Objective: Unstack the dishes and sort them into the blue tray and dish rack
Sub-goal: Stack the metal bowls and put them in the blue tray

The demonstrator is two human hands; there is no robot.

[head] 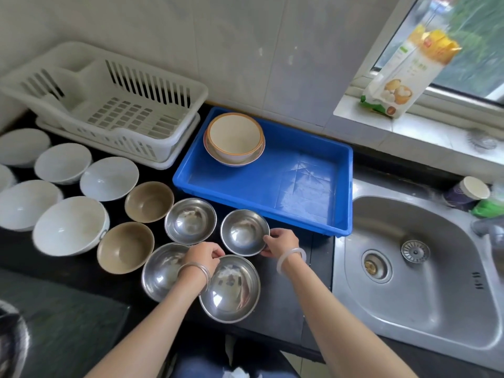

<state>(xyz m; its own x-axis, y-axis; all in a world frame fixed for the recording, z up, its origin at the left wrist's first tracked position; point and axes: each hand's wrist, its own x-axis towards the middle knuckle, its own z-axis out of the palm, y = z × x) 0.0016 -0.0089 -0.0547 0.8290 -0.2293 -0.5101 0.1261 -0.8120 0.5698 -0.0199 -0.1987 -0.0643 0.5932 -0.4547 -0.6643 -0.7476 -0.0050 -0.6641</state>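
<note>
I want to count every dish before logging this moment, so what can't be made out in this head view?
- White bowls at far left: cut by the frame edge, so the count stays open.
- Stack in the blue tray: the top bowl hides how many dishes lie beneath.
- Steel bowl under the left hand: wrist covers its right rim.
- Right hand grip on the small steel bowl: fingertips hidden behind its rim.

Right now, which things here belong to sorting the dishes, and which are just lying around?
Part of the job:
steel bowls
brown bowls
white bowls
cream bowl nested in another, in the blue tray
white dish rack

Just lying about:
food packet on the windowsill
paper cup by the sink
</note>
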